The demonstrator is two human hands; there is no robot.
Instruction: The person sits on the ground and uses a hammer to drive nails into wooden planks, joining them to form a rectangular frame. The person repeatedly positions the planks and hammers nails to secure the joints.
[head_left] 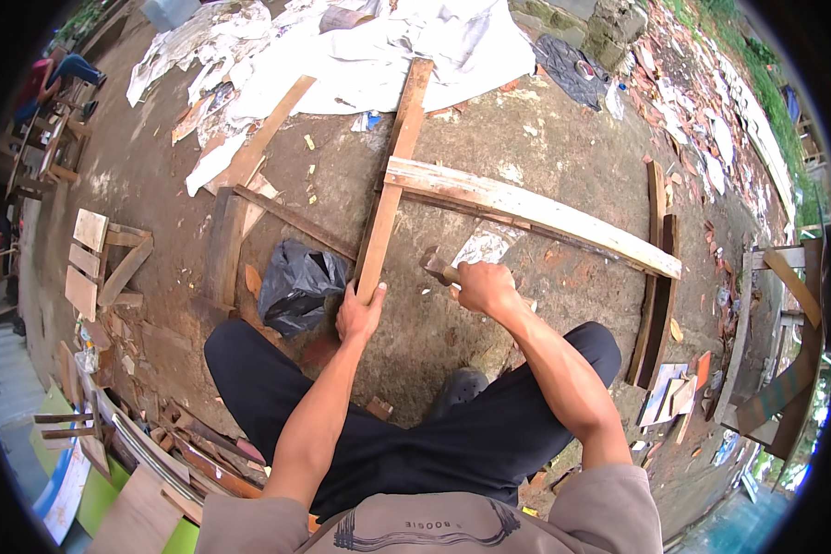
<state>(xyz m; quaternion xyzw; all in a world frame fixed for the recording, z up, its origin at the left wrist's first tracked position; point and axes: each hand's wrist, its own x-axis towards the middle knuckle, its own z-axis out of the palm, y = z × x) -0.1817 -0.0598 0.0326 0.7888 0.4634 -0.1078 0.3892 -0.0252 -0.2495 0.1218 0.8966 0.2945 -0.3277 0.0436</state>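
Head view: left hand (360, 312) grips plank (390, 180) end; right hand (485, 286) clenches hammer (437, 266) beside it.

Black plastic bag (297, 284) lying crumpled on ground at 9 o'clock from left hand (358, 314), just beside it, glossy, irregular shape. Flat printed board, blue, white and green (65, 489), showing at 8 o'clock frame edge, partly cut off. Small flat printed cards or packets, white and orange (676, 392), lying at 4 o'clock beside dark planks; kind not determinable. No screens showing.
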